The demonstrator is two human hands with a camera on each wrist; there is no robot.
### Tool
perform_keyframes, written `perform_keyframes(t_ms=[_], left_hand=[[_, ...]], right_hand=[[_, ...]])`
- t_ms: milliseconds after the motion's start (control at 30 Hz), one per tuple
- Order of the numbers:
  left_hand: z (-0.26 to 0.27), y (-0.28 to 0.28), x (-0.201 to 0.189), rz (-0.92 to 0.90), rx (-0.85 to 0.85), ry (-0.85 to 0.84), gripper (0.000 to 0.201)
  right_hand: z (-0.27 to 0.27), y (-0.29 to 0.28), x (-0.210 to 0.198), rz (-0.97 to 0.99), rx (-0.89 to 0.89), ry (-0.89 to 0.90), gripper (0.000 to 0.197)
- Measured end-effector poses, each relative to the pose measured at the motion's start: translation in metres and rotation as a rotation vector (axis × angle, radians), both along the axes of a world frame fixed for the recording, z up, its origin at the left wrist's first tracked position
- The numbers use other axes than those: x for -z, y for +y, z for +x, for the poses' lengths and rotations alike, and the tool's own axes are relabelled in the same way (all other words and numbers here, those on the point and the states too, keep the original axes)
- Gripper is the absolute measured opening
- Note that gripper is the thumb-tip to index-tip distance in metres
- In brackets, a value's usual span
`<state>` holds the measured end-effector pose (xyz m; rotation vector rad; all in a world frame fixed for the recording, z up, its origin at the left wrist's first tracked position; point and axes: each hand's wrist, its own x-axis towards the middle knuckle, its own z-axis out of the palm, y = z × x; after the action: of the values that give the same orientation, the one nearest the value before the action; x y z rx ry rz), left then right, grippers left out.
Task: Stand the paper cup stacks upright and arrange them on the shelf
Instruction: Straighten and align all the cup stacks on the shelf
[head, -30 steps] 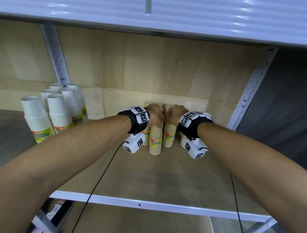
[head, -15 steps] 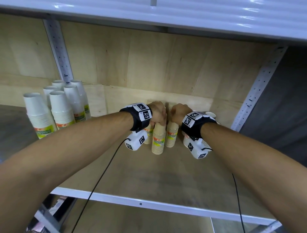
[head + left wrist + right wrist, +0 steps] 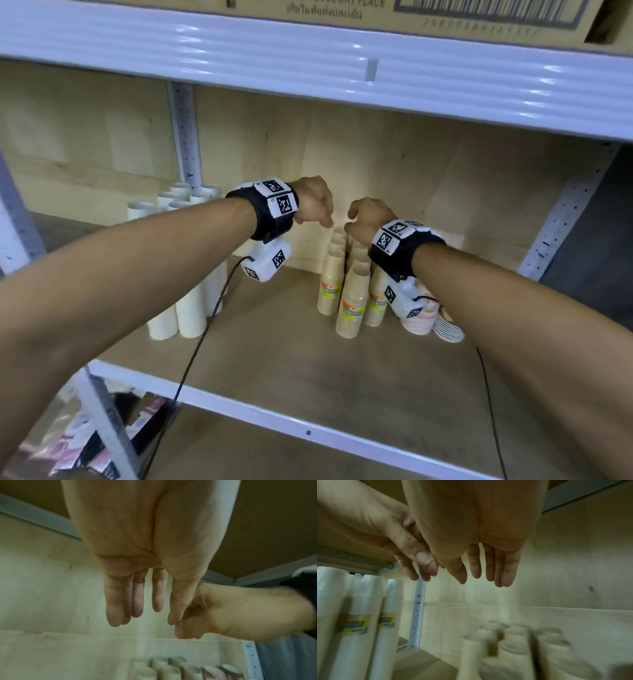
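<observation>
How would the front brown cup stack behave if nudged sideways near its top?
The front brown cup stack is tall on a narrow base, so it would probably tip rather than slide. It stands against the neighbouring brown stacks, which could brace it or topple too. Nested paper cups look light; both hands hover above, holding nothing.

Lighting even from above and front; wrist views dim and soft

Head view: bright specular streaks on the white shelf beam (image 3: pixel 308 68), soft shadows beside the brown cup stacks (image 3: pixel 352 301), straight edges bowed toward the frame borders, lower left corner smeared. Left wrist view: greenish cast, palm of left hand (image 3: pixel 150 547) in shade, cup rims at bottom blurred. Right wrist view: right hand (image 3: pixel 476 534) dark and underexposed, brown stacks motion-blurred, white cup stacks (image 3: pixel 359 615) sharper
</observation>
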<state>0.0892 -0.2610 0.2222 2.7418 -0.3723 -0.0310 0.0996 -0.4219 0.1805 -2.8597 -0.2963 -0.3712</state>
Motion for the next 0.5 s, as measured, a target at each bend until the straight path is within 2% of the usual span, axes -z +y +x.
perform_keyframes(t_ms=[167, 367, 500], left_hand=[[-0.014, 0.058, -0.033, 0.042, -0.111, -0.117, 0.029], [-0.037, 0.135, -0.05, 0.07, -0.282, -0.201, 0.025], [-0.055, 0.18, -0.05, 0.076, -0.371, -0.196, 0.024]], right_hand=[[-0.01, 0.059, -0.019, 0.022, -0.104, -0.043, 0.029], [-0.026, 0.132, -0.031, 0.06, -0.296, -0.073, 0.024], [-0.039, 0.173, -0.035, 0.118, -0.413, -0.086, 0.037]])
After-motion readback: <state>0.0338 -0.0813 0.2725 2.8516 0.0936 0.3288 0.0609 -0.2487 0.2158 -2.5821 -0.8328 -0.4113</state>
